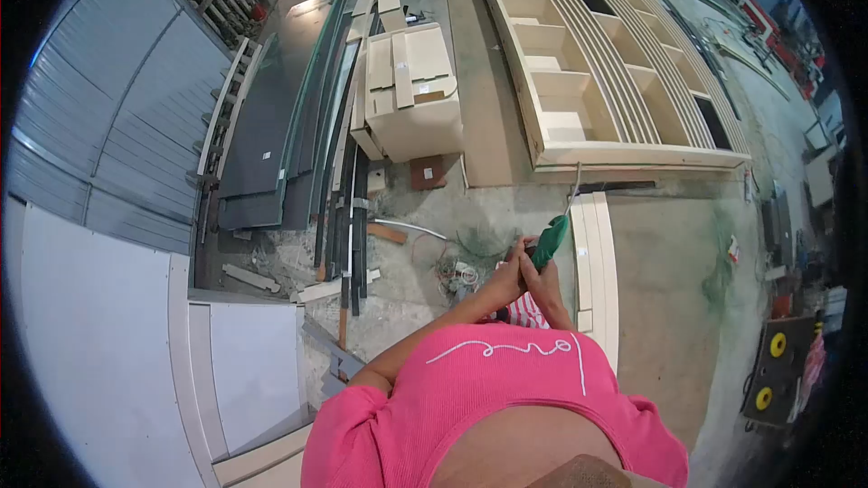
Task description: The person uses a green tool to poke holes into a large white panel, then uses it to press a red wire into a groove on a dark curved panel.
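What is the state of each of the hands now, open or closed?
Left hand: closed on the green tool.
Right hand: pressed against the tool's lower end; its grip cannot be told.

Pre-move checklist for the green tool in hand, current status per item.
1. Grip: left hand and right hand both closed on the lower end of the green tool: ok.
2. Tool running or off: cannot tell.
3. Thin line rising from the tool's top, cord or bit: cannot tell.
4. Floor by the hands: loose cables lie tangled just left of them: not ok.
5. White boards beside the tool, touching it or apart: cannot tell.
6. Wooden cabinet frame lies flat ahead, apart from the hands: ok.
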A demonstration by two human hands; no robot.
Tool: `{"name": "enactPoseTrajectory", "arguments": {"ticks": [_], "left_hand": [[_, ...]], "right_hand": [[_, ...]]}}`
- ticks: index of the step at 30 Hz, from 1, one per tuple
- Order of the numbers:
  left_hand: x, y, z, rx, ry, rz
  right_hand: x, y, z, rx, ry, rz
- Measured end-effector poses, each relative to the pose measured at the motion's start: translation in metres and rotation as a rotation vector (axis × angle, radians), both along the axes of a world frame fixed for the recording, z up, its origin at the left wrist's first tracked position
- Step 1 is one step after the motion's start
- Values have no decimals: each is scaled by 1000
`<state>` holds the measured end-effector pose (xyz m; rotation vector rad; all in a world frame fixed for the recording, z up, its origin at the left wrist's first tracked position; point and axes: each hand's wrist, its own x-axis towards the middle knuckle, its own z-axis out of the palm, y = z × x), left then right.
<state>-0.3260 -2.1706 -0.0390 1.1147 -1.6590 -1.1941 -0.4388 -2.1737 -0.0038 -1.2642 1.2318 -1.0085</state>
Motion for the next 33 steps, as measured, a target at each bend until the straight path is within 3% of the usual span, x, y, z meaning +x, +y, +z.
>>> {"name": "enactPoseTrajectory", "arguments": {"ticks": [2, 5, 9, 10, 11, 13, 16, 17, 19, 21, 23, 25, 27, 29, 31, 33], "left_hand": [[-9, -61, 4, 67, -23, 24], [-22, -158, 8, 161, -32, 8], [-41, -274, 30, -109, -41, 65], [-40, -300, 39, 157, -122, 35], [-43, -322, 39, 163, -113, 42], [-45, -366, 39, -54, -87, 123], [-44, -427, 42, -250, -96, 167], [-43, -448, 36, -245, -90, 167], [-39, -499, 9, 52, -51, 81], [-36, -574, -11, -79, 183, 84], [-10, -672, 38, 208, 321, -47], [24, -765, 130, -132, 84, -43], [45, -882, 175, -413, 2, 1], [72, -969, 228, -124, -129, -2], [92, -1045, 243, -104, 1, -62], [109, -1096, 257, -55, 32, -45]], "right_hand": [[-10, -66, -14, -19, 20, 75], [-22, -165, 7, -85, 101, 43], [-37, -286, 58, -97, 61, 90], [-43, -313, 59, -20, 127, 130], [-44, -337, 59, -14, 135, 139], [-40, -382, 59, -203, 159, 94], [-38, -446, 56, -194, 175, 110], [-39, -465, 52, -142, 188, 142], [-37, -515, 50, -192, 204, 131], [-28, -581, 53, -221, 197, 123], [-8, -673, 88, -268, 320, 150], [13, -780, 118, -417, 220, 116], [40, -890, 162, -521, 167, 49], [63, -985, 197, -479, 192, 47], [86, -1047, 235, -354, 214, 150], [106, -1096, 244, -409, 228, 148]]}}
